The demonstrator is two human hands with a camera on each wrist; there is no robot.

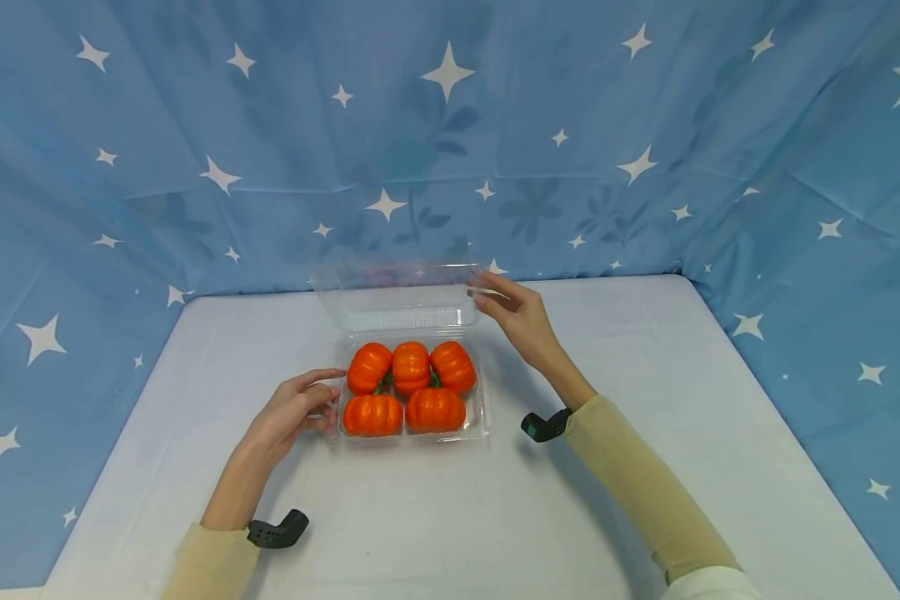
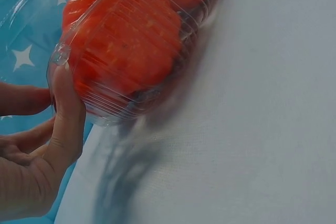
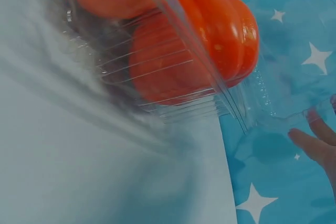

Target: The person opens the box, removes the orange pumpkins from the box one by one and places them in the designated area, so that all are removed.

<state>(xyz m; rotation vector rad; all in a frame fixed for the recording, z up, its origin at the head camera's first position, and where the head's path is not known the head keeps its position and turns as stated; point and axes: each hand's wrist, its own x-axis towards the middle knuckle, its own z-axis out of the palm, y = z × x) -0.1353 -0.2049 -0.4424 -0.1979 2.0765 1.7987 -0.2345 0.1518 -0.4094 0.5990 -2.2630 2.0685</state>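
Note:
A clear plastic clamshell box [image 1: 478, 417] lies on the table with its lid [image 1: 401, 298] raised at the far side. Several shiny, ribbed orange-red vegetables [image 1: 411, 367], like small pumpkins or bell peppers, sit in its base in two rows, some showing green stems. At the box's left edge, my left hand [image 1: 288, 412] pinches the rim between thumb and fingers; the left wrist view shows the thumb [image 2: 67, 95] against the clear wall. My right hand [image 1: 521, 318] holds the right edge of the lid with its fingertips, partly seen through the plastic.
A white-covered table [image 1: 592, 517] carries the box. Behind and at both sides hangs a blue curtain [image 1: 390, 125] with white stars, close to the raised lid. Each wrist wears a black device [image 1: 546, 426].

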